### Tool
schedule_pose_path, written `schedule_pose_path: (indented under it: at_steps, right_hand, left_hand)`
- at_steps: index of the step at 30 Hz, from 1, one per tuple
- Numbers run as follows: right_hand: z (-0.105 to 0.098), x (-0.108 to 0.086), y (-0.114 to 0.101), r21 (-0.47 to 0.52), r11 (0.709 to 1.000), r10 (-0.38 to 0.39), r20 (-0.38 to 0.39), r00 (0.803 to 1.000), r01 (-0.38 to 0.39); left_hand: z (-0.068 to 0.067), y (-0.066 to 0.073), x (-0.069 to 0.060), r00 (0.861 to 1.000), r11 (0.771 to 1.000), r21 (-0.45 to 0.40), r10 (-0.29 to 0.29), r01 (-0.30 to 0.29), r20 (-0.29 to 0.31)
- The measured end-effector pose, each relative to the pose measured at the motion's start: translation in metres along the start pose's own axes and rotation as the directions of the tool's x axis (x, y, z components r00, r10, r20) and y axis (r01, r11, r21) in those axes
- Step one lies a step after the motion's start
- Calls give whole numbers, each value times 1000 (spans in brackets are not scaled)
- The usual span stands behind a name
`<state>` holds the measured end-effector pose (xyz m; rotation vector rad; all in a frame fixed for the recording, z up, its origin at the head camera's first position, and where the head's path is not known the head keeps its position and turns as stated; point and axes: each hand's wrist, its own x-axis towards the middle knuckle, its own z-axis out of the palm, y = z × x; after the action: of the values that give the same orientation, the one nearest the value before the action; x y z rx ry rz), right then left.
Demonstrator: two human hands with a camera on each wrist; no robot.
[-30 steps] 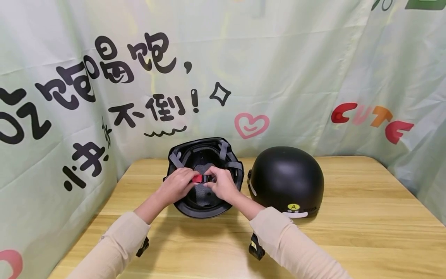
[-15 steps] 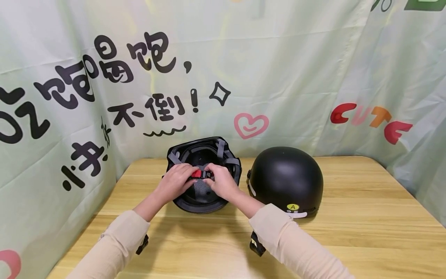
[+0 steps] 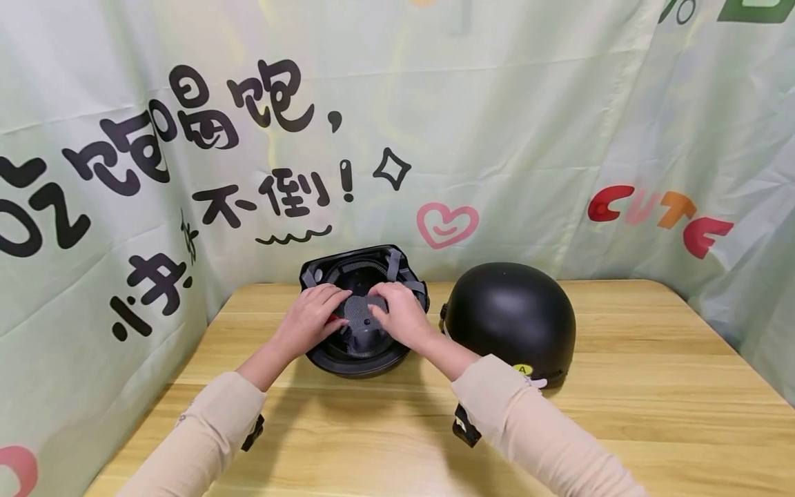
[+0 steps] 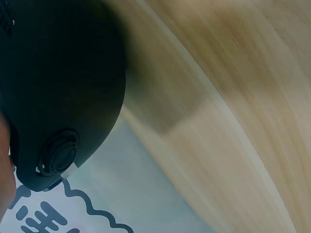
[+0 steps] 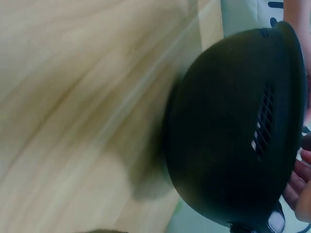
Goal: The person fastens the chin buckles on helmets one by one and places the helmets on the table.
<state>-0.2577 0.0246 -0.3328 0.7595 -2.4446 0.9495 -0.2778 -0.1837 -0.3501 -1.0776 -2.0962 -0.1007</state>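
Note:
A black helmet lies upturned on the table, with its padded inside and grey straps facing up. Over its opening, my left hand pinches the red buckle half, mostly covered by the fingers. My right hand is opposite, fingertips together on the black buckle half, which the fingers hide. A gap separates the two hands, and the inner padding shows through it. Both wrist views catch the helmet's outer shell, with fingers of the right hand at its rim in the right wrist view.
A second black helmet with a yellow "A" sticker stands shell up, close to the right forearm. Both rest on a wooden table. Behind the table hangs a printed cloth.
The red and black buckle halves, joined between the hands earlier, have come apart. Both hands have drawn slightly away from each other, and the upturned helmet has shifted a little.

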Motion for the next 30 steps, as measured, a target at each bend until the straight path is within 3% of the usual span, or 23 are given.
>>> schedule_pose_path:
  at_steps: [5,11,14,16,18,20,23,26,28,30]
  right_hand:
    - [-10,9,5,17,999,-41,-151,988,44]
    - [-22,17,14,56,998,11,-207,978,1]
    - [-25,20,20,69,996,64,-206,976,-50]
    - [-27,22,23,80,992,107,-194,975,-92]
    - [-30,24,25,107,985,152,-167,974,-136]
    - [-32,27,26,134,974,201,-130,971,-184]
    - [-35,31,29,166,951,275,-71,959,-261]
    - [-36,37,33,166,925,350,-21,936,-342]
    - [-36,42,33,154,898,415,14,910,-412]
    - [-36,46,34,137,869,473,55,879,-476]
  left_hand:
    - [-3,-1,0,999,999,-20,-38,38,0]
    - [-7,-2,1,992,990,-61,-129,130,12]
    - [-10,-4,3,978,974,-81,-210,211,18]
    - [-12,-6,5,954,950,-91,-298,299,30]
    - [-15,-8,8,913,907,-105,-405,409,55]
    - [-18,-10,11,856,848,-118,-509,517,95]
    - [-21,-15,18,749,736,-145,-637,661,184]
    - [-22,-22,25,640,615,-182,-717,767,277]
    - [-22,-27,29,572,533,-208,-750,820,332]
    - [-22,-31,32,513,463,-221,-770,859,380]
